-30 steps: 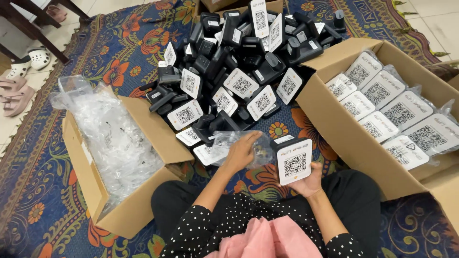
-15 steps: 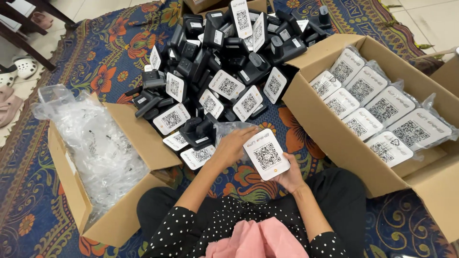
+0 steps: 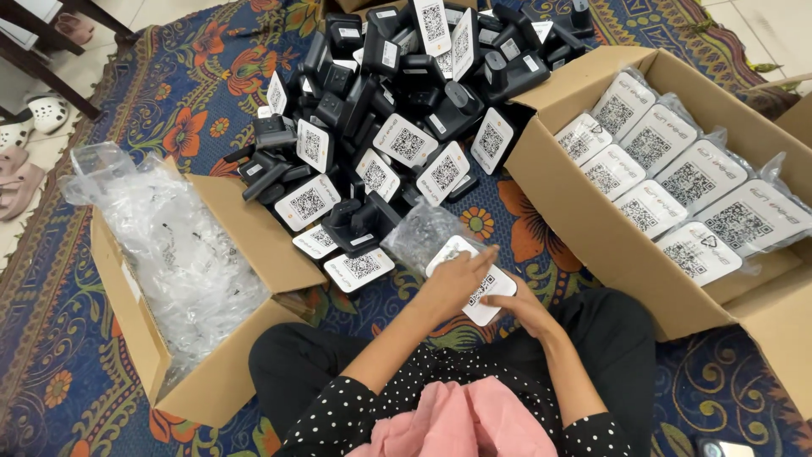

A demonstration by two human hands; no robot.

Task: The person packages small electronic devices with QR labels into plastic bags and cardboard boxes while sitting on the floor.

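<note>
While the person sits on a patterned blue carpet [image 3: 101, 355] with orange flowers, both hands meet over a flat white rounded plaque printed with a black square code [image 3: 479, 292]. The left hand [image 3: 452, 283] lies on top of it, fingers stretched across its face; the right hand [image 3: 520, 306] cups it from beneath, so it is held between them just above the lap. A crinkled clear plastic bag [image 3: 420, 234] touches its far edge. Beyond lies a heap of glossy black stands with white code plates [image 3: 397, 101]. An open brown cardboard box [image 3: 135, 322] of clear bags sits left; another cardboard box [image 3: 592, 228] of bagged plaques sits right.
</note>
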